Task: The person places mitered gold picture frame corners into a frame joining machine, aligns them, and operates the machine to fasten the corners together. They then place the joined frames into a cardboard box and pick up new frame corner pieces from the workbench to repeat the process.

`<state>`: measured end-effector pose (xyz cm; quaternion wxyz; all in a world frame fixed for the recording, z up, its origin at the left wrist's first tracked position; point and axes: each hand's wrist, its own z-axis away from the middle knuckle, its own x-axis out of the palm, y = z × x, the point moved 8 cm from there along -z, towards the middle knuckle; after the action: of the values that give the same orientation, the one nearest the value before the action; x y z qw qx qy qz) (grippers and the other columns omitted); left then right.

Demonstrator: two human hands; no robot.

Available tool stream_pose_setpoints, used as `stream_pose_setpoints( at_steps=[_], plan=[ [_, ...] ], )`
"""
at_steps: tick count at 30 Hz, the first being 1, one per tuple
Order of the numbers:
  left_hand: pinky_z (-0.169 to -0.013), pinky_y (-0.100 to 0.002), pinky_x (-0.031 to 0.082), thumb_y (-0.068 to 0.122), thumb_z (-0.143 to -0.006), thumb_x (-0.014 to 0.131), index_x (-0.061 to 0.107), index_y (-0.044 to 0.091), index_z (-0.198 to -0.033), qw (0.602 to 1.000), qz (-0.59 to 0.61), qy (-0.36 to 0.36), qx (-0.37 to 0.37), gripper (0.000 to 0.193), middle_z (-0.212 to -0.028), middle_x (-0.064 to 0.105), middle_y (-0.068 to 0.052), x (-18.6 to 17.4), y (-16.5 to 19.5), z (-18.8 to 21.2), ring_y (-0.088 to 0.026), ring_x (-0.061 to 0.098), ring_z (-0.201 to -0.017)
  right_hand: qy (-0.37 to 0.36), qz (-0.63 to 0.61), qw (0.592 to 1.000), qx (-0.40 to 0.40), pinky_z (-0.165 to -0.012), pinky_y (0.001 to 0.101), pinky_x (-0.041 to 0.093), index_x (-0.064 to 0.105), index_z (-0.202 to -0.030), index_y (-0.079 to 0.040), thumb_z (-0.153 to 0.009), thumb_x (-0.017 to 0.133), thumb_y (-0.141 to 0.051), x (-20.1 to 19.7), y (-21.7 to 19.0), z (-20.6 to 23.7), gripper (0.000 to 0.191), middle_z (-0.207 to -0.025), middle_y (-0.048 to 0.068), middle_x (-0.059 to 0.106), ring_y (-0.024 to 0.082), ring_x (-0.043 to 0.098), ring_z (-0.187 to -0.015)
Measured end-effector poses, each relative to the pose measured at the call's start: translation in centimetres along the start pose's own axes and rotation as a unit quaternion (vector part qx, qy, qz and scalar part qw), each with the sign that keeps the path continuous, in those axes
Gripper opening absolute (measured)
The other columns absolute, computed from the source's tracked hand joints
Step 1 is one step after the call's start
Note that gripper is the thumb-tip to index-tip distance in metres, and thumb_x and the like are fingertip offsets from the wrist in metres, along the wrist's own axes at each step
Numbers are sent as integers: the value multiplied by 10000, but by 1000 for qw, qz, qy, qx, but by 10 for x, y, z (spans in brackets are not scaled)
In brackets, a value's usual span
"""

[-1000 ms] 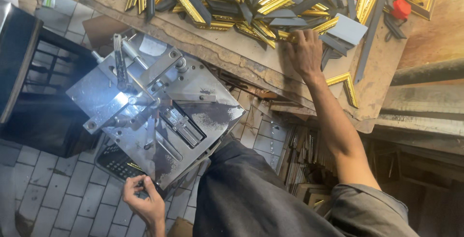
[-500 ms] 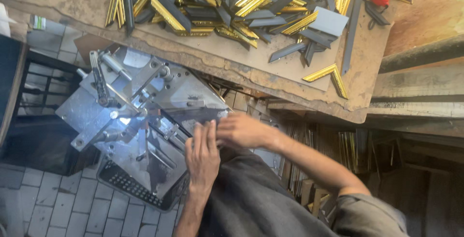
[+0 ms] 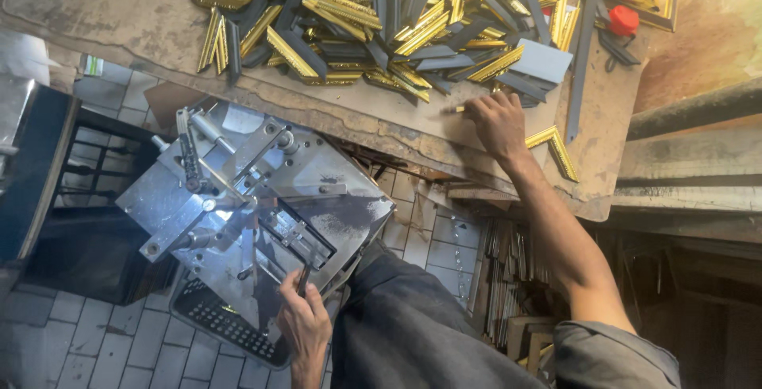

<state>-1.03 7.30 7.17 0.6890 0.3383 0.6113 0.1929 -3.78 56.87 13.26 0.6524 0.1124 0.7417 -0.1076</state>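
My left hand [image 3: 304,321]: fingers closed on dark lever at near edge of steel joining machine [image 3: 254,198]. Right hand [image 3: 498,123]: fingers spread on tabletop [image 3: 119,8], touching gold-and-grey moulding pile [image 3: 413,24]. Risk: pile slides if nudged

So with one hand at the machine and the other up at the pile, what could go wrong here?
The left hand grips a dark piece at the metal joining machine; fingers could get pinched there while the person looks elsewhere. The right hand reaches beside the heap of cut gold and grey mouldings; sharp mitred ends may nick it, or pieces may slide.
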Motion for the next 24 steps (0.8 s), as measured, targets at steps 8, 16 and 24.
stream_pose_setpoints(
  at_steps=[8, 16, 24],
  plan=[
    [-869, -451, 563, 54, -1012, 621, 632, -27, -1282, 969, -123, 172, 130, 281, -1168, 718, -215, -44, -30, 2, -386, 707, -1034, 46, -255, 933, -248, -970, 446, 548, 660, -1288, 28, -860, 641, 34, -20, -187, 62, 429, -1225, 190, 693, 355, 660, -1136],
    [-795, -469, 425, 136, -863, 764, 777, 225, -1204, 932, -310, 173, 71, 352, -1202, 697, -27, -39, -33, -20, -295, 576, -1110, 38, -220, 896, -384, -875, 399, 508, 743, -1203, -76, -857, 665, -88, 33, -288, 79, 355, -1245, 87, 714, 261, 665, -1163],
    [-820, -457, 409, 340, -879, 846, 792, 323, -1178, 952, -187, 243, 8, 304, -1004, 595, 30, -51, -61, -68, -258, 520, -1003, 87, -280, 894, -339, -1009, 490, 381, 778, -1157, -299, -840, 815, -244, 45, -331, 37, 323, -1296, 74, 575, 327, 480, -1208]
  ],
)
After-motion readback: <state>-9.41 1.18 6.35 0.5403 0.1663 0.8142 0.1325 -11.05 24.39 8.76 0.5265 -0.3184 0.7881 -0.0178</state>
